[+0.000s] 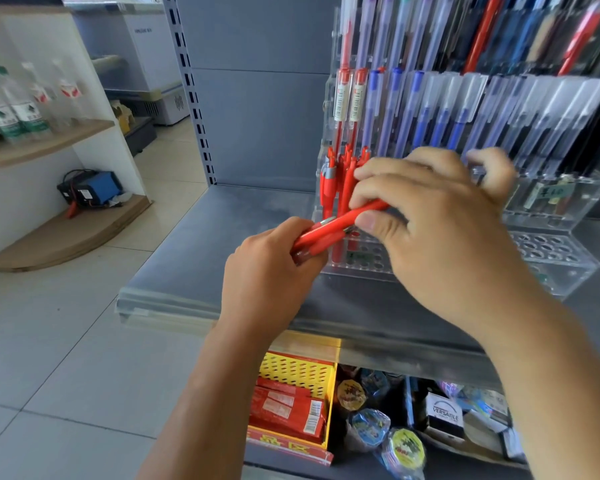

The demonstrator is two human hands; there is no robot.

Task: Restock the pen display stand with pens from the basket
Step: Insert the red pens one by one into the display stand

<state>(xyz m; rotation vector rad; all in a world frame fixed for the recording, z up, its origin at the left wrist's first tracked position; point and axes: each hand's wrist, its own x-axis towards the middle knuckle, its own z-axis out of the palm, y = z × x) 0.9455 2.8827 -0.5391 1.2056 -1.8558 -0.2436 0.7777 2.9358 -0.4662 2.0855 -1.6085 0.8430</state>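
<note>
— What sits on the grey shelf (pixel 205 244)?
— One clear pen display stand (pixel 555 261). Its back tiers are full of pens, too blurred to count.
— And the two hands?
— The left hand (pixel 267 275) grips a small bunch of red pens (pixel 326 231), at least two, just before the stand's left end. The right hand (pixel 437 233) pinches the top one's far end.
— Any standing already?
— A red cluster (pixel 326 192) in the front-left holes, with two red-capped pens (pixel 350 95) behind.

Two hands (pixel 267 271) (pixel 430 230), one clear stand (pixel 551 251), one yellow basket (pixel 295 372), two barcode-labelled pens (pixel 342 98) (pixel 358 98).
</note>
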